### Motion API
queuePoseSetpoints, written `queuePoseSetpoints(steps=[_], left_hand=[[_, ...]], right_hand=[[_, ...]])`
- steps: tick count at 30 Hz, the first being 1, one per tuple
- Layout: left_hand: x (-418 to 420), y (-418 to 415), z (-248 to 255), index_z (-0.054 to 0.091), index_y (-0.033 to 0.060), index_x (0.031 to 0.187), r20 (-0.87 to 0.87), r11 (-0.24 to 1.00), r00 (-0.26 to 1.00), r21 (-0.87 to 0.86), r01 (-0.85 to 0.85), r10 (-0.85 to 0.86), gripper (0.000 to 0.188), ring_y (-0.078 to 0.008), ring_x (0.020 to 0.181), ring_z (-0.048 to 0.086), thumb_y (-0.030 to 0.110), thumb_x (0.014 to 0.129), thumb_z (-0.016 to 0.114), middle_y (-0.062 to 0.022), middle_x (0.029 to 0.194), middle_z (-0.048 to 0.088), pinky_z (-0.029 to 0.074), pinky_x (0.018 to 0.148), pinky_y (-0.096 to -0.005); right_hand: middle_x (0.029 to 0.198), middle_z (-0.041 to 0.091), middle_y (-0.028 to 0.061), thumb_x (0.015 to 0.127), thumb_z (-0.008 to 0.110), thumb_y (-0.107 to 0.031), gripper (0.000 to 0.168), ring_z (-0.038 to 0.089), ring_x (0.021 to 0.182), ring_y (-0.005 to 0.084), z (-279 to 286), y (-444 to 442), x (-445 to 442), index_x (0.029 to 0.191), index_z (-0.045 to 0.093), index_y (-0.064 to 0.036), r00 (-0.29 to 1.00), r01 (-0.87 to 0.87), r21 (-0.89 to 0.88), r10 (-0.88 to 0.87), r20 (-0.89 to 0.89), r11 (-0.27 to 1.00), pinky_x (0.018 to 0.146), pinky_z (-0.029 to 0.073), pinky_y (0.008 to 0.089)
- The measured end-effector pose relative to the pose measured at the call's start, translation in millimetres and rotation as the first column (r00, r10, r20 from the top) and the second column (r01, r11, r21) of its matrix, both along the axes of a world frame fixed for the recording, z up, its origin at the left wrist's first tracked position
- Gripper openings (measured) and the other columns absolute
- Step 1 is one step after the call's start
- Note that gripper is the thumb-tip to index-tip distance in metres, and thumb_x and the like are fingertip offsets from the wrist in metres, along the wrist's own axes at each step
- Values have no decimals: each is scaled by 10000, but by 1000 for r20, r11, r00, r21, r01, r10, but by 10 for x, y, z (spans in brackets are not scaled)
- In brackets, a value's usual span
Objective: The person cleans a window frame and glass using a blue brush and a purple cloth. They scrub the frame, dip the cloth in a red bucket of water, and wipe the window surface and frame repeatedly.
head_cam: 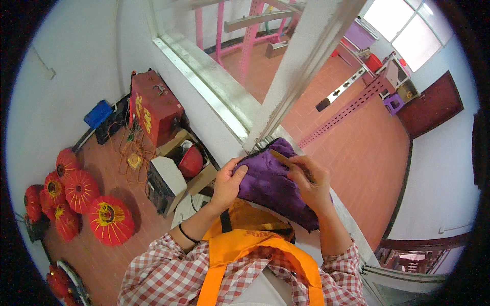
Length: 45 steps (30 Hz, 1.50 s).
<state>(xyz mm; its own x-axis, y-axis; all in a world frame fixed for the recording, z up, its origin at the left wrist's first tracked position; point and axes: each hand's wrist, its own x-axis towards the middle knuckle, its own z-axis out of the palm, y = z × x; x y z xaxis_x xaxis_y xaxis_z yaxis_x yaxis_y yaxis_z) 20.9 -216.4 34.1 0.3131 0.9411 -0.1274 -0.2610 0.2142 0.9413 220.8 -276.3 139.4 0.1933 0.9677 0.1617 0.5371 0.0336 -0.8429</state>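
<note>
A purple plush cloth [264, 183] with a dark edge lies in front of me, across the sill at the foot of a white window post. My left hand [226, 183] grips its left edge, thumb on top. My right hand [312, 185] is closed around a narrow, flat, brownish tool [280, 157]. The tool's tip points up and left over the cloth's upper part; its exact kind is unclear, and my fingers hide the other end. Whether the tip touches the cloth cannot be told. Below the cloth is the orange apron [264, 237] I wear.
The white window post [291, 72] rises right beyond the cloth, with a metal sill track [206, 95] running left. Left on the floor are red lanterns [111, 220], a red box [155, 105], tangled cords and a carton [203, 179]. Pink perforated racks [344, 109] stand beyond.
</note>
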Motion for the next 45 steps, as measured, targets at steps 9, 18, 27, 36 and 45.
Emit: queuePoseSetpoints(steps=[9,18,27,36,45], left_hand=[[-25,-47,75,560,-14,1226,-76,990,995,125,71,-61,293,-100,931,585,135,974,583,-31,1040,639,481,859,-260],[79,-125,-379,514,-10,1287,-23,975,996,207,85,-82,342,-93,919,573,93,965,571,-48,1006,650,471,841,-252],[38,-169,-329,545,7,1299,-161,941,982,305,147,-101,352,-96,881,602,55,951,539,-62,1027,677,485,788,-250],[30,-615,-455,572,67,1301,-532,748,804,412,520,-265,380,-289,945,688,127,926,565,-197,1101,676,521,837,-333],[353,-750,-53,591,75,1256,-316,594,722,416,689,-616,371,-260,920,683,205,910,615,-131,1062,690,529,858,-364]], right_hand=[[759,673,41,926,586,-77,145,646,686,108,-279,161,-73,1004,683,-1,949,61,-26,-66,-308,998,631,506,251],[774,694,51,960,573,-164,218,637,664,106,-215,459,1,987,693,15,914,-27,-195,-55,-402,980,584,501,242],[738,678,83,875,595,-105,160,653,613,146,102,901,-71,884,689,24,897,-281,-172,322,303,944,589,516,290],[673,658,72,868,573,-122,167,639,558,147,476,298,262,847,685,0,905,-256,-501,386,176,827,543,505,305],[731,683,71,886,612,-121,133,656,651,132,702,-708,671,888,688,-12,974,-139,-614,220,57,777,613,531,273]])
